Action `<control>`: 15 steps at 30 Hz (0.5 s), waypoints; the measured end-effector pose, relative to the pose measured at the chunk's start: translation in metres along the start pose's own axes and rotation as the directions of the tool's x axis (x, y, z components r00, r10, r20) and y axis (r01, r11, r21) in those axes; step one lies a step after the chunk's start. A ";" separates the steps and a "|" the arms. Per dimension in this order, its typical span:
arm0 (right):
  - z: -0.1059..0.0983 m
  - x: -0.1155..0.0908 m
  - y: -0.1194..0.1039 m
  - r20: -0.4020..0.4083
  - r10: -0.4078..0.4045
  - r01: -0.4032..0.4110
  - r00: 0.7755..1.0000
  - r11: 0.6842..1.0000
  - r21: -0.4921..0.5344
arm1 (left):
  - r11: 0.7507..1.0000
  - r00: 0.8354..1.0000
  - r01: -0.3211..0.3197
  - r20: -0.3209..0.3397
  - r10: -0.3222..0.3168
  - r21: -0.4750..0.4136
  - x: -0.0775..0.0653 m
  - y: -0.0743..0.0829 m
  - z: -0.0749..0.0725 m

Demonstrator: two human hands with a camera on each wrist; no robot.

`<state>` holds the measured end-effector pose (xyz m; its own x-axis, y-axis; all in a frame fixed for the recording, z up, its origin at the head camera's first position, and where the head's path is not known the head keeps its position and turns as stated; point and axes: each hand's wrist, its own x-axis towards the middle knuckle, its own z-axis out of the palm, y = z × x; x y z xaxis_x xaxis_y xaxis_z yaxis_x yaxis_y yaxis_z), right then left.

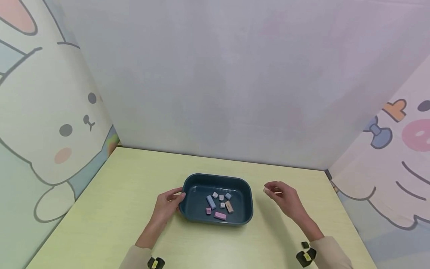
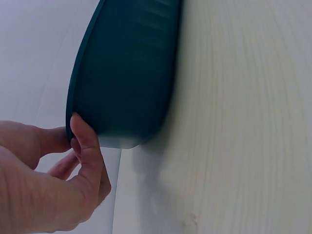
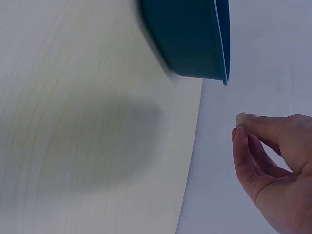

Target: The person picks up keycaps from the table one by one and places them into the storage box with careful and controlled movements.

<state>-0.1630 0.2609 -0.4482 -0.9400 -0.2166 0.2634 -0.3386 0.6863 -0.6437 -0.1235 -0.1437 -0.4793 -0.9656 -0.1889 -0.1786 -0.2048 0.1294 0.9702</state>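
Observation:
A dark teal rectangular tub stands in the middle of the table. My left hand grips its left rim, thumb at the edge and fingers against the outer wall in the left wrist view. To the right of the tub, my right hand is raised over the table. Between its thumb and fingertip it pinches a small whitish block. Inside the tub lie a long blue block, a tan block, a long pink block, a pink cube, a small blue cube and several white cubes.
The pale yellow wooden table extends around the tub on all sides. A plain light wall rises behind its far edge. Side panels with cartoon animals stand to the left and right.

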 end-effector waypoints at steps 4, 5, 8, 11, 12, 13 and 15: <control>0.003 0.006 -0.003 -0.003 -0.026 0.026 1.000 1.000 0.005 | 1.000 1.000 -0.001 0.002 0.001 0.000 0.000 0.000 0.000; 0.004 0.008 -0.003 -0.005 -0.034 0.034 0.999 0.999 0.008 | 1.000 1.000 -0.001 0.002 0.001 0.000 0.000 0.000 0.000; 0.006 0.012 -0.005 -0.009 -0.058 0.058 0.998 0.998 0.011 | 1.000 1.000 0.000 0.002 0.000 -0.002 -0.001 0.001 0.000; 0.009 0.016 -0.006 -0.009 -0.066 0.066 0.998 0.998 0.017 | 1.000 1.000 -0.006 0.006 0.006 -0.003 -0.002 0.002 -0.001; 0.010 0.017 -0.006 -0.005 -0.065 0.065 0.998 0.998 0.018 | 1.000 1.000 -0.009 0.008 0.009 -0.004 -0.002 0.002 -0.001; 0.011 0.018 -0.007 -0.003 -0.061 0.061 0.998 0.998 0.020 | 1.000 1.000 -0.013 0.009 0.013 -0.006 -0.001 0.002 -0.001; 0.013 0.019 -0.008 0.005 -0.056 0.056 0.998 0.998 0.030 | 1.000 1.000 -0.015 0.012 0.015 -0.008 -0.001 0.001 -0.001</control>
<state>-0.1791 0.2422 -0.4468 -0.9197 -0.2586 0.2953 -0.3918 0.6520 -0.6492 -0.1227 -0.1445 -0.4776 -0.9704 -0.1755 -0.1657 -0.1888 0.1243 0.9741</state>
